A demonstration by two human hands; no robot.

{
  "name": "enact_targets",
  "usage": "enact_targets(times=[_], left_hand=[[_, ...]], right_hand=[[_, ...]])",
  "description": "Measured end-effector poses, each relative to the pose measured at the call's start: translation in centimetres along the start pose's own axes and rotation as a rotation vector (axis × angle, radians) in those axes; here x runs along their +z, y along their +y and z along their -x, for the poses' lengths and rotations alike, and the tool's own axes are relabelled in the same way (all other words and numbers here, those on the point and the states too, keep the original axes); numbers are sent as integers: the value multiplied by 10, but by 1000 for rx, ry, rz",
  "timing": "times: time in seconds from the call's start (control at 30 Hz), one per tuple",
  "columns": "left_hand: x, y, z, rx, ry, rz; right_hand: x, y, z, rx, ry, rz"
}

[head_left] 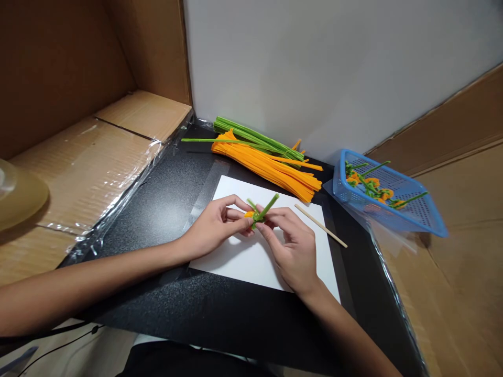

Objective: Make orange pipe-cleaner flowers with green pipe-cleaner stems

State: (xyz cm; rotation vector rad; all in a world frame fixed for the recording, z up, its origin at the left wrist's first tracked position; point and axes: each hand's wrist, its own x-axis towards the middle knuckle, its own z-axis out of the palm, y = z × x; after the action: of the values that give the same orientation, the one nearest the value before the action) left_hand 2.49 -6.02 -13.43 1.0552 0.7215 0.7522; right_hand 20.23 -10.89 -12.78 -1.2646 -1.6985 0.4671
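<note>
On the dark desk (157, 296) lies a white paper (243, 267), and above it both hands hold one small orange-and-green flower (269, 205). The left hand (214, 225) has its grip closed on the orange side; the right hand (294, 246) appears to pinch the green base, though fingers partly hide it. A stick (322, 226) lies across the paper's right edge. Farther right, a blue basket (393, 222) holds more flowers (371, 183). Beyond the paper lie orange stems (267, 163), then green stems (251, 133) by the wall (314, 68).

Cardboard (102, 157) lines black table (157, 201) at left edge | yellowish rounded object (25, 201) sits there | white wall (334, 68) backs far edge | cable (95, 329) runs below near-left corner
</note>
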Motion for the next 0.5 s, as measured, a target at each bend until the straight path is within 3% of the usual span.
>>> enact_targets(times=[0.1,0.17,0.37,0.5], left_hand=[[1,0,1,6,0,-11],[1,-2,2,11,0,1],[0,-9,1,23,42,20],[0,-11,1,38,42,-10]], right_hand=[[2,1,3,81,144,0],[3,-1,4,51,184,65],[2,-2,5,-261,149,299],[1,2,3,-330,87,339]])
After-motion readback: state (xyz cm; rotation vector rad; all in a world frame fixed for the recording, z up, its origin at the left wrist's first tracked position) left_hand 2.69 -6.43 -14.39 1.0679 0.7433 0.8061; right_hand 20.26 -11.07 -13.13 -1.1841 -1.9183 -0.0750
